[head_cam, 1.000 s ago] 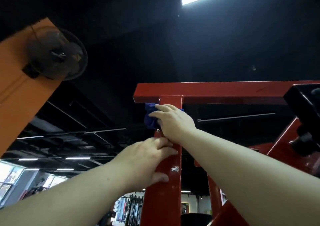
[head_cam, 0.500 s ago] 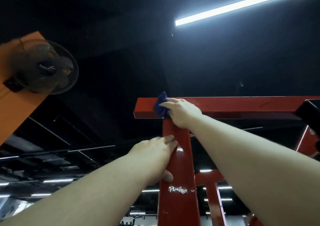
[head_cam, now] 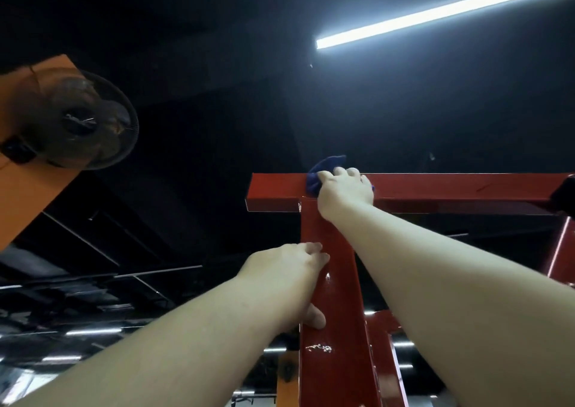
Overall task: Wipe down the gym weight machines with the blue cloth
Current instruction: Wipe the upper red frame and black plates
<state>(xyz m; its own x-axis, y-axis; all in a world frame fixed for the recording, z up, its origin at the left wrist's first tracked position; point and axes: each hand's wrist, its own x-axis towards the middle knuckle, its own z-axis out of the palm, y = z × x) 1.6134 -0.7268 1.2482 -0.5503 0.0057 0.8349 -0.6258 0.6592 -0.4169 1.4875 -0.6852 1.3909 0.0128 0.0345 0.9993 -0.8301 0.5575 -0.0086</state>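
Both grips are up on the red frame of the weight machine. With my right hand (head_cam: 345,190) I press the blue cloth (head_cam: 320,173) against the top edge of the horizontal red beam (head_cam: 451,188), close to where that beam meets the upright post (head_cam: 336,313). My fingers curl over the beam's top and bunch the cloth under them; a wad of it sticks out above and to the left of my knuckles, and a small tip of blue shows at the right side of the hand. My wrist crosses the joint of beam and post, and my forearm runs down toward the lower right corner of the view.

With my left hand (head_cam: 286,282) I hold the upright post lower down. My fingers wrap round its left edge with the tips lying on its front face, and my thumb (head_cam: 314,316) presses the same face further down, so the grip closes on the post itself. It carries no cloth.

On the post below my thumb, a patch of chipped paint (head_cam: 319,348) shows white against the red. A second red strut slants down at the far right, and a dark part of the machine overlaps the beam's right end.

Above me the ceiling is dark, crossed by one long strip light (head_cam: 435,11). At the left a wall fan (head_cam: 90,123) is mounted on an orange column (head_cam: 28,195). More lit strips show low in the background.
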